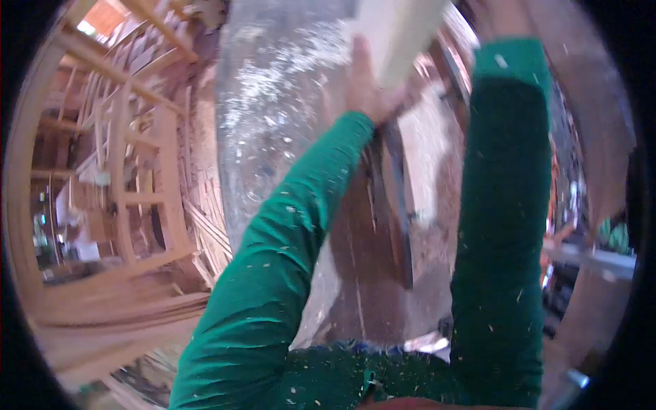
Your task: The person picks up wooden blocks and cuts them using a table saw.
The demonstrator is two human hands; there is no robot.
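My left hand (369,92) grips the near end of a pale wooden board (406,44), its thumb along the left side and its other fingers partly hidden and blurred. The board runs out of the top of the view, above a grey worktop (253,171) strewn with pale wood shavings (287,68). My right hand (506,17) reaches forward at the upper right, right of the board. Only its wrist and blurred back show, and its fingers are out of sight. Both green sleeves carry wood chips.
Wooden frames (123,171) and stacked timber stand at the left, with thin wood strips (208,232) beside the worktop. A dark, narrow metal-looking edge (400,205) lies between my forearms. A large brown wooden surface (594,116) curves along the right.
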